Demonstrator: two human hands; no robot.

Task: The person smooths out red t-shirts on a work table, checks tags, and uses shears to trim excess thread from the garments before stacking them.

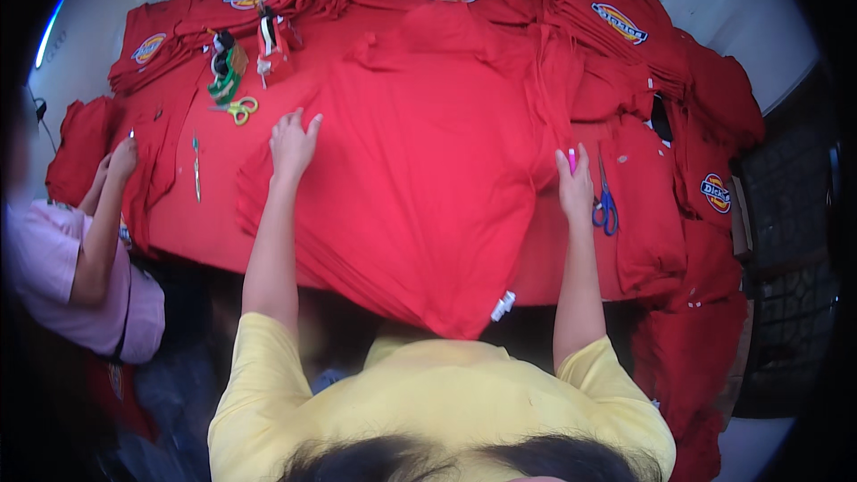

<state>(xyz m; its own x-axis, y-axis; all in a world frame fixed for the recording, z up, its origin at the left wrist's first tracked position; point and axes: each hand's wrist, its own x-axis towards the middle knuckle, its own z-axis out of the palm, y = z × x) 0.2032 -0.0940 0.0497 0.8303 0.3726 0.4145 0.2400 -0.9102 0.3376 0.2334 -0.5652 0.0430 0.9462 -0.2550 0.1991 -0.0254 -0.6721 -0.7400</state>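
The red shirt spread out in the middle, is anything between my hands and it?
Nothing visible. The left hand lies flat on the red shirt, and the right hand rests at its right edge holding a small pink thing. The blue scissors lie beside that hand.

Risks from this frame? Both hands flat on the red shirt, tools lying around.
1. Blue scissors lie right beside the right hand, which seems to hold a small pink thing; a sideways sweep might hit the blades.
2. The red shirt hangs over the table's near edge; it may slide off.
3. Left hand is near the yellow scissors and a thin tool; either could snag fabric.
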